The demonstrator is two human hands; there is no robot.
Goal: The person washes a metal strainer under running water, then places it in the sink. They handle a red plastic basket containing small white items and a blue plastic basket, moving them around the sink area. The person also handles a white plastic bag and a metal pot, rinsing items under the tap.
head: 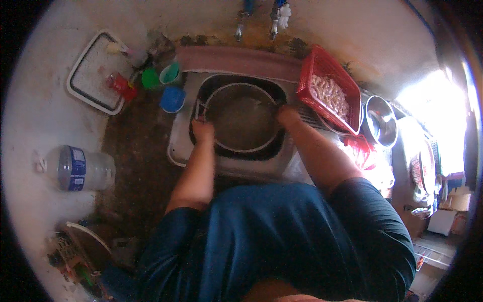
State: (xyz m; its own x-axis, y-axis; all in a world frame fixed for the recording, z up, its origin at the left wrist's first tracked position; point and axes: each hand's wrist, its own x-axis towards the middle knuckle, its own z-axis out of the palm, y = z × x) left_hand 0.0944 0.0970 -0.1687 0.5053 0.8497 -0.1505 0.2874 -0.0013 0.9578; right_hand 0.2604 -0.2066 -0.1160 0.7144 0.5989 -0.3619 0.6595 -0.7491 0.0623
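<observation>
A large round metal pot (241, 117) sits in the basin of a metal sink (181, 151), with what looks like murky liquid inside; the image is dim and blurred there. My left hand (203, 130) is closed on the pot's left side, at its handle. At the opposite side, my right hand (288, 115) grips the rim or handle; its fingers are partly hidden. To the right of the sink, a red plastic basket (307, 79) leans at a tilt and holds many pale, pinkish pieces of food, perhaps raw meat (328, 94).
Two taps (274, 28) hang on the wall behind the sink. Blue (172, 99) and green (150, 78) plastic containers stand at its left. A steel bowl (381, 120) and a red plastic bag (360, 151) lie right. A large plastic bottle (90, 170) is at far left.
</observation>
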